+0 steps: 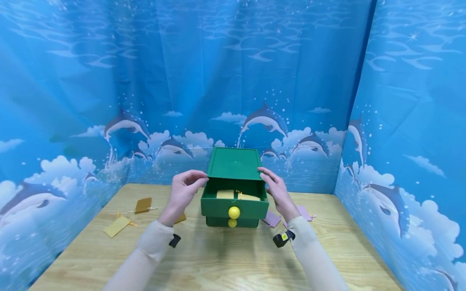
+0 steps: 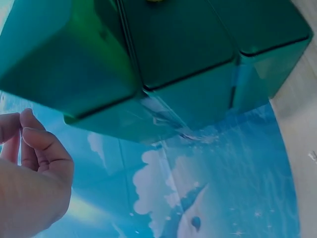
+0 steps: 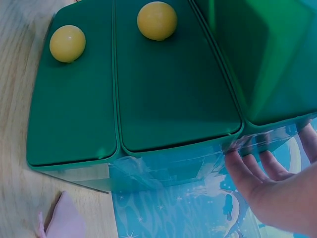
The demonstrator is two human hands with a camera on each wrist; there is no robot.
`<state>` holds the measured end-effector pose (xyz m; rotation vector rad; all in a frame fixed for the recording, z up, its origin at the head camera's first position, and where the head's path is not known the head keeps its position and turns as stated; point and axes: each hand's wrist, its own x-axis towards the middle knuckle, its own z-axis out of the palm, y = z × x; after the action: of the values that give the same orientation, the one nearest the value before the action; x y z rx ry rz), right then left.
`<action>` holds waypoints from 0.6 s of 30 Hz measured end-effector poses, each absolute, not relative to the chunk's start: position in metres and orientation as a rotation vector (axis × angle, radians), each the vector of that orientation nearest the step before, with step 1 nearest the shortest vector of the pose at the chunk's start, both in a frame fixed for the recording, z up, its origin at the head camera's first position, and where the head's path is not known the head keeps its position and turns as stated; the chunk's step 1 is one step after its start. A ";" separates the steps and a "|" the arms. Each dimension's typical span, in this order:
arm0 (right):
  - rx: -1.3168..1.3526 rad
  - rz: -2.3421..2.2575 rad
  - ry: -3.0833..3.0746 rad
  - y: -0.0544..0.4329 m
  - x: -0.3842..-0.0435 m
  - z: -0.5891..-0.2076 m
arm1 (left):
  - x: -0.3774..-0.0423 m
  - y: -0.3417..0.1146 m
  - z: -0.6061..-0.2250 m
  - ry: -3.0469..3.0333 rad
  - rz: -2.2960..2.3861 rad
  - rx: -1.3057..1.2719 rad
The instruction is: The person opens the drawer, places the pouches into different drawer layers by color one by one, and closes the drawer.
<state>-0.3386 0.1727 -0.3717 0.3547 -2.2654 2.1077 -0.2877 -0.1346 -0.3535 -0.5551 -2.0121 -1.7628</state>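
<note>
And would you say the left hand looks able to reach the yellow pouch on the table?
Probably yes: the yellow pouch lies uncovered on the table, with nothing tall between it and the left hand.

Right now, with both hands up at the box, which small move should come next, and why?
Probably reach the left hand for the yellow pouch on the table: the green box is open below its top, and similar pale pouches show inside.

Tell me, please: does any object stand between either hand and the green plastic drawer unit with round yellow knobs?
Nothing visible does. The left hand and right hand are at opposite upper sides of the drawer unit; the small lilac cloth pouches lie lower, on the pale wooden table.
</note>
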 end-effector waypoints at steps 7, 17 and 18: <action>0.353 2.110 -2.261 0.173 -0.340 -0.372 | -0.288 -0.151 -0.360 -2.053 -1.829 -0.434; 0.341 2.113 -2.266 0.173 -0.339 -0.372 | -0.288 -0.177 -0.372 -2.250 -1.870 -0.333; 0.342 2.109 -2.265 0.173 -0.339 -0.372 | -0.288 -0.180 -0.374 -2.293 -1.856 -0.319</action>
<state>-0.3389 0.1727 -0.3716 0.3421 -2.2645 2.1089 -0.2882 -0.1801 -0.3744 -0.3190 -2.2929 -1.8565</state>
